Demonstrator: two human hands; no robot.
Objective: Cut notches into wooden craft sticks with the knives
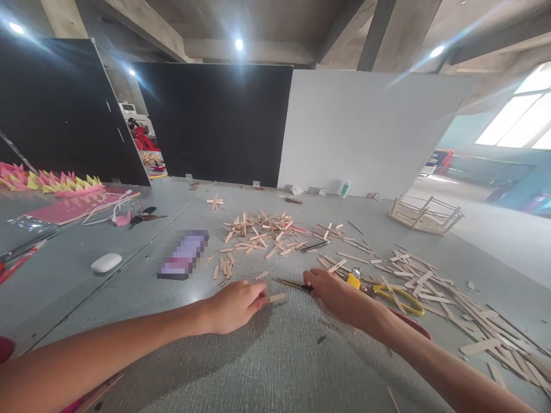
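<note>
Short wooden piece (pixel 278 297), pale, flat, one end pinched between the thumb and fingers of the left hand (pixel 239 305), which lies just left of it, closed; the other end projects toward the right hand (pixel 327 289), apart from it. Right hand, right of the piece and slightly beyond it, curled around a slender pointed tool (pixel 297 284), its tip directed left, just beyond the piece; tool type hidden by the grip. One loose stick bit (pixel 261 276), just beyond the piece. Pile of small sticks (pixel 258 236), many apparently crossed, farther beyond it. Phone (pixel 183 254), screen blurred, left of the piece and beyond; white rounded case (pixel 106 263), farther left. Yellow-handled scissors (pixel 379 288), right of the piece, among sticks. Scattered longer sticks (pixel 424 276), well right of it. Small wooden frame (pixel 430 221), far right and beyond. Folded pink and yellow paper (pixel 47 180), far left and beyond. Green-and-white tube (pixel 345 189), upright, far beyond the piece to the right, before a white panel (pixel 365 126). Grey table (pixel 241 367), beneath the piece
</note>
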